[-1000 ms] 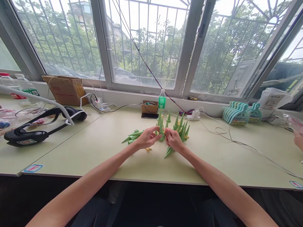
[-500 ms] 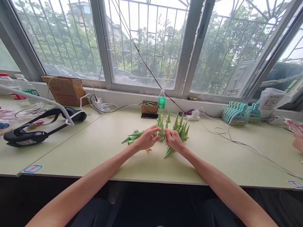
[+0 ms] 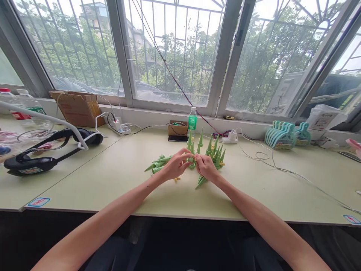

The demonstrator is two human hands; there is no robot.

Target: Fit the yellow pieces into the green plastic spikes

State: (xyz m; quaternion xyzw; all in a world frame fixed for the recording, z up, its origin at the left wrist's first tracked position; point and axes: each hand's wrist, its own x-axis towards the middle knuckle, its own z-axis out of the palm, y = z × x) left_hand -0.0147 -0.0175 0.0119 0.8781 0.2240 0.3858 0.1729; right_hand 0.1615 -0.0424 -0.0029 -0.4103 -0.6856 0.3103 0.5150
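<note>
My left hand [image 3: 175, 165] and my right hand [image 3: 207, 167] meet at the middle of the pale green table [image 3: 113, 180], both pinching one small green cone piece [image 3: 192, 160] between the fingertips. Behind them stand several upright green cones [image 3: 210, 147] with small yellow parts. More green cones [image 3: 158, 163] lie flat to the left of my left hand, and one lies under my right wrist [image 3: 201, 182]. A tiny yellow piece [image 3: 176, 178] rests below my left hand.
A black headset [image 3: 47, 150] with a white cable lies at the left. A cardboard box [image 3: 77, 107], a power strip [image 3: 120, 126], a green-labelled bottle [image 3: 192, 120] and a phone [image 3: 177, 138] line the window sill. Teal clips [image 3: 284, 134] and white cables sit at the right.
The cone piece between my fingertips has been lowered and turned a little. The other person's hand at the far right edge has gone out of view.
</note>
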